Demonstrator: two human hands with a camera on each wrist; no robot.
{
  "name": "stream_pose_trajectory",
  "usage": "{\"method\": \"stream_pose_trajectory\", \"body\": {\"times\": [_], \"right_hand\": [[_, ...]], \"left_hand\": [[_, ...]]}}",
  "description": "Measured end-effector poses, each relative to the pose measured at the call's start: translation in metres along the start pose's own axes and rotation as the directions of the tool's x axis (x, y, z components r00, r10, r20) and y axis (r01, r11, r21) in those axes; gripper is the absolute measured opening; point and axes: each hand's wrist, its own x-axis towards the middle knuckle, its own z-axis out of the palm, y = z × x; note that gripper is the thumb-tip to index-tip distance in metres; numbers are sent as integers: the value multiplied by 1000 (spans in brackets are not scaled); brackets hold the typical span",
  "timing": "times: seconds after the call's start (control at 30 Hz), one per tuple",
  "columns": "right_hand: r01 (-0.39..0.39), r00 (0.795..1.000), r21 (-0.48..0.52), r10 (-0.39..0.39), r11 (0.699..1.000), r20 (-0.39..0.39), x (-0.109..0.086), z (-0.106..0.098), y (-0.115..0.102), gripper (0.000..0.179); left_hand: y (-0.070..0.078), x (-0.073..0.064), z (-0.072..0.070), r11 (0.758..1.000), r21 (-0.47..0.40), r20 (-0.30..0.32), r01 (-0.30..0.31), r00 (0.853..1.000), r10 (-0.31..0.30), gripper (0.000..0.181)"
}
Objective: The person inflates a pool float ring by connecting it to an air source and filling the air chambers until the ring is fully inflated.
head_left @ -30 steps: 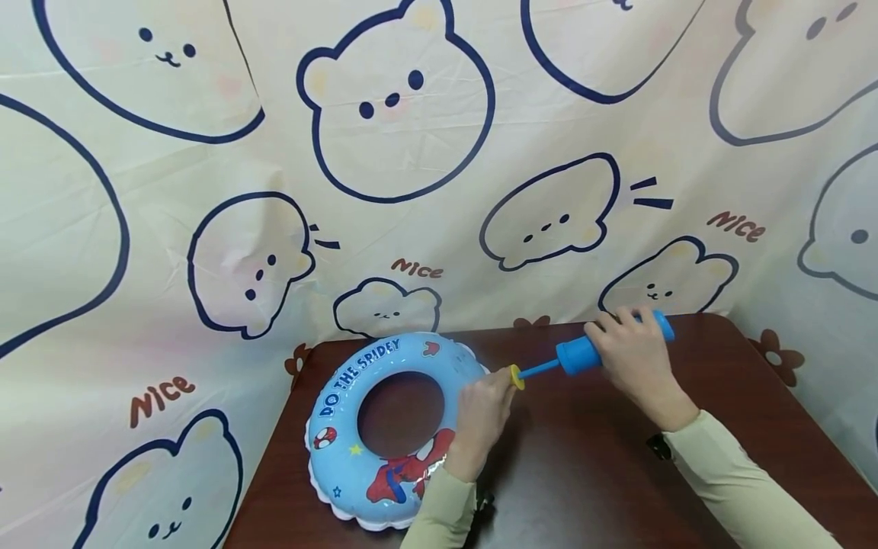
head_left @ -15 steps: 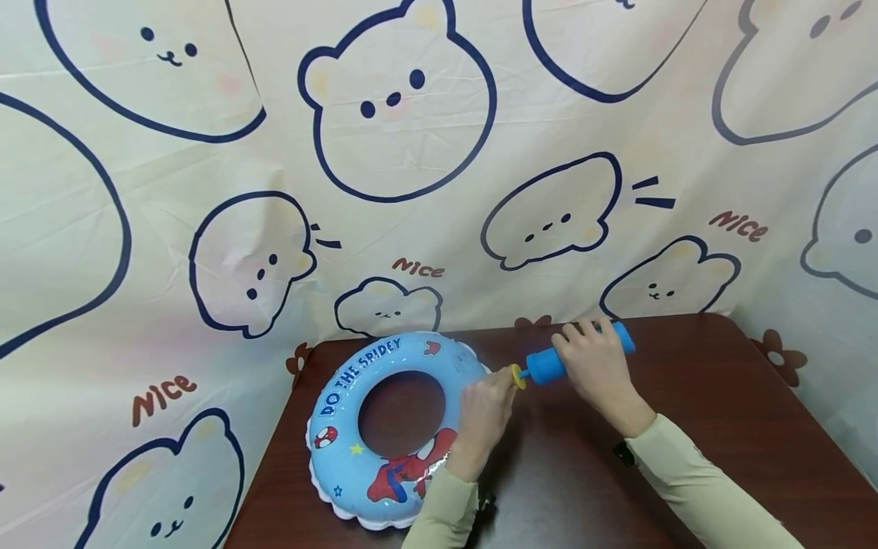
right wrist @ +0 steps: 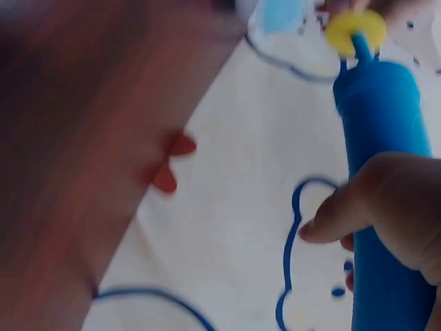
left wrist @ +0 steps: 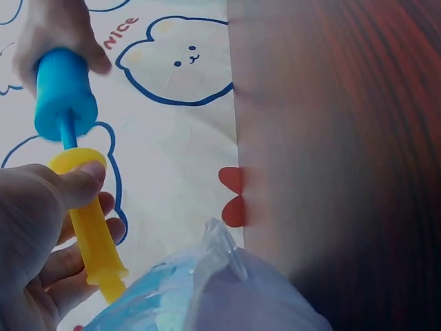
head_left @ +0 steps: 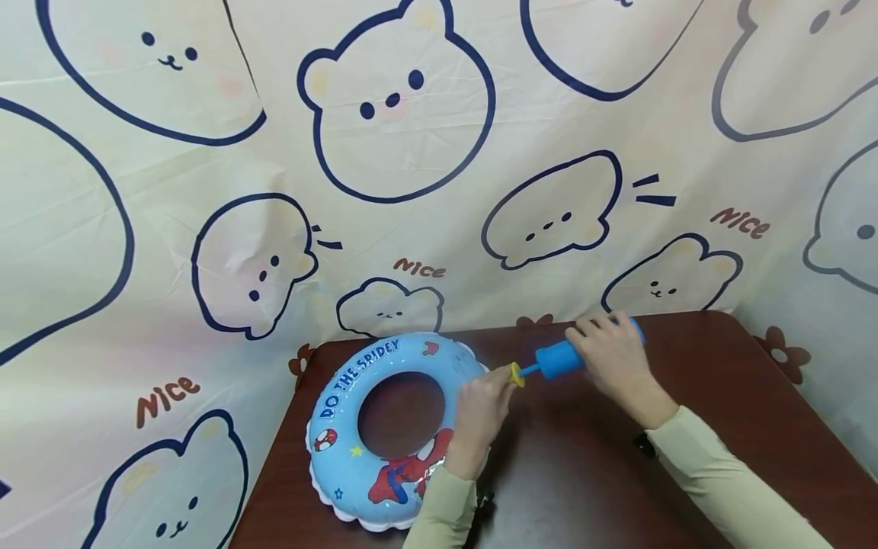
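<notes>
A light-blue inflatable swim ring [head_left: 343,438] with a red cartoon figure lies on the table, left of centre. Beside its right edge, my left hand [head_left: 480,412] grips the yellow end [left wrist: 96,238] of a hand pump, thumb over the yellow flange. The yellow tip points towards the ring; whether it sits in a valve is hidden. My right hand [head_left: 613,364] wraps round the pump's blue barrel [head_left: 559,358], which tilts up to the right. A short length of thin blue rod [head_left: 530,370] shows between barrel and flange. Clear plastic [left wrist: 224,255] stands up from the ring.
Under everything is a dark brown wooden table [head_left: 583,488]. A cream cloth [head_left: 411,229] printed with bear outlines hangs behind it and along both sides.
My right hand slid the blue barrel left towards the yellow flange, then drew it partly back right. Less rod shows than one second ago. My left hand and the ring stay nearly still.
</notes>
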Motion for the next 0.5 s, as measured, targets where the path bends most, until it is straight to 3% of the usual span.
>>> {"method": "stream_pose_trajectory", "body": {"times": [0.27,0.5], "right_hand": [[-32,999,-13,31,999,-35,-14,-22,52,67],[-29,996,-43,25,999,-87,-15,-28,56,63]], "left_hand": [[-2,2,2,1000,7,-7,-20,1000,20,18],[1,1,5,999,12,-19,-36,999,36,14]]}}
